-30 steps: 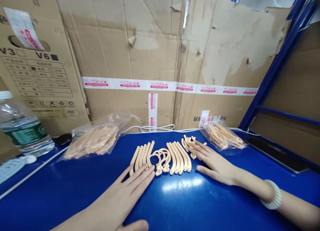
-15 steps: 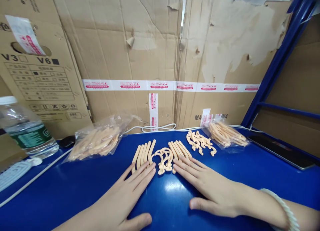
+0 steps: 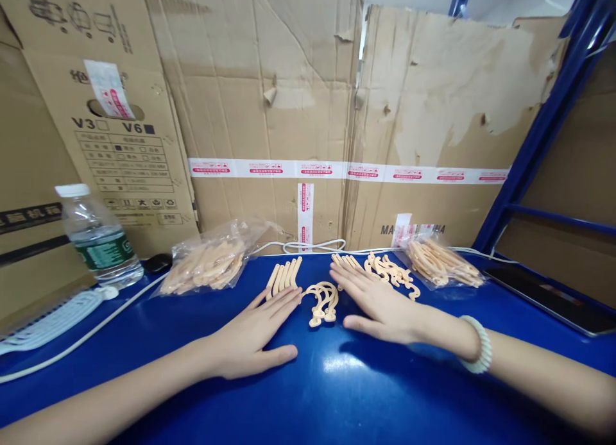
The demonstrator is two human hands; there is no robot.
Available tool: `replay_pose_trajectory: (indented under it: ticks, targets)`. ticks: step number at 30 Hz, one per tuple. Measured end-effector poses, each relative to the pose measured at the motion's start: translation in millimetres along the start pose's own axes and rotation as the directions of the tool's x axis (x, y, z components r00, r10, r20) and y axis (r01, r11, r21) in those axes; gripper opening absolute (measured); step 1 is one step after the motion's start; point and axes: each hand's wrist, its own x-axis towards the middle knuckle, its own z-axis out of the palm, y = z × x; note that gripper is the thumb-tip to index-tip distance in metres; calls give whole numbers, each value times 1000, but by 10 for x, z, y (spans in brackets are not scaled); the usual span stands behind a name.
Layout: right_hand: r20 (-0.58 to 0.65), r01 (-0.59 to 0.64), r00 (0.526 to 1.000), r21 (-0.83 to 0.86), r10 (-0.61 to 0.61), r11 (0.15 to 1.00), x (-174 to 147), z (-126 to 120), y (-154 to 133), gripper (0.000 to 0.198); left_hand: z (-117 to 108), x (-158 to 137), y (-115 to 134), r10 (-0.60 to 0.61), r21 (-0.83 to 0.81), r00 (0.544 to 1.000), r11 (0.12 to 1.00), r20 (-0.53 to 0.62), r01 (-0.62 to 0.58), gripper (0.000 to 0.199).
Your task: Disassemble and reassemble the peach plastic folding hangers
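Five strips (image 3: 284, 276) lie partly hidden by the spread left hand (image 3: 255, 336), several by the spread right hand (image 3: 385, 305).

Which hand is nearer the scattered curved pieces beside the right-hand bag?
Right. The right hand is close by the scattered curved pieces, on their near left side; the left hand is farther left, over the left row of pieces.

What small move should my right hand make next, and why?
Perhaps draw your right hand back slightly: it hides the near ends of the right row of sticks, while the curved pieces between your hands lie uncovered.
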Motion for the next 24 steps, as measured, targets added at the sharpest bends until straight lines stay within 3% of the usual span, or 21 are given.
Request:
replay_pose_trajectory:
  ticks: [3, 6, 15, 20, 24]
  targets:
    - [94, 94, 991, 30, -97, 995, 35, 53, -333, 90, 24, 7, -19, -11, 17, 1000, 1000, 6, 11, 78]
    - [130, 94, 987, 48, -99, 994, 135, 177, -441, 97, 33, 6, -9, -22, 21, 1000, 1000, -9, 22, 80]
    - [86, -37, 996, -32, 40, 999, 619, 279, 100, 96, -24, 105, -20, -97, 26, 995, 995, -1, 97, 83]
    - [60, -62, 996, -8, 62, 998, 749, 281, 187, 95, -27, 177, -30, -102, 23, 993, 994, -53, 103, 78]
    - [-60, -31, 998, 33, 33, 999, 711, 271, 156, 81, -29, 158, -9, -74, 19, 987, 997, -140, 78, 65]
